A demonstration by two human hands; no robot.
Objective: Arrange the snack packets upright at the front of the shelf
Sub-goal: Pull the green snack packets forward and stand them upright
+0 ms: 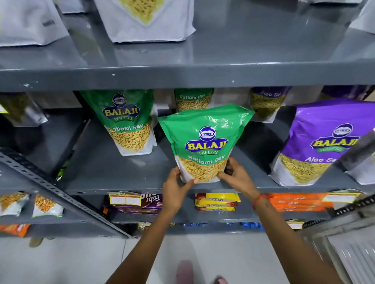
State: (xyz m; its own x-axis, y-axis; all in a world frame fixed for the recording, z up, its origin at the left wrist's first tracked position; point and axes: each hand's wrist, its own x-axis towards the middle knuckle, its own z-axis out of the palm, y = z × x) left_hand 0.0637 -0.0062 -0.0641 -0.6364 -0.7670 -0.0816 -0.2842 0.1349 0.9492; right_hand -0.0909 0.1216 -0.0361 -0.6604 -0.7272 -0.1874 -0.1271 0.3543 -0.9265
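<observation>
1. At the front lip of the grey metal shelf (124,187), a green Ratlami Sev packet (205,141) stands upright, label facing out, its base right at the edge where a shopper would see it first.

2. Both hands cup the bottom corners: the left hand (176,188) presses the packet's lower left side with thumb across the front, and the right hand (236,176) closes around the lower right corner. Gripping low likely steadies the gusseted base so the pouch sits flat rather than toppling.

3. Just behind and to the left, a second green packet (126,122) stands farther back on the same shelf, and a third green packet (193,100) sits deeper still, partly hidden by the upper shelf edge; both appear yet to be brought forward.

4. On the right, a purple Aloo Sev packet (316,141) already stands at the front, suggesting the row is being faced flavour by flavour.

5. A judgement only: the packet in hand seems near its final spot, with squaring and release remaining.
</observation>
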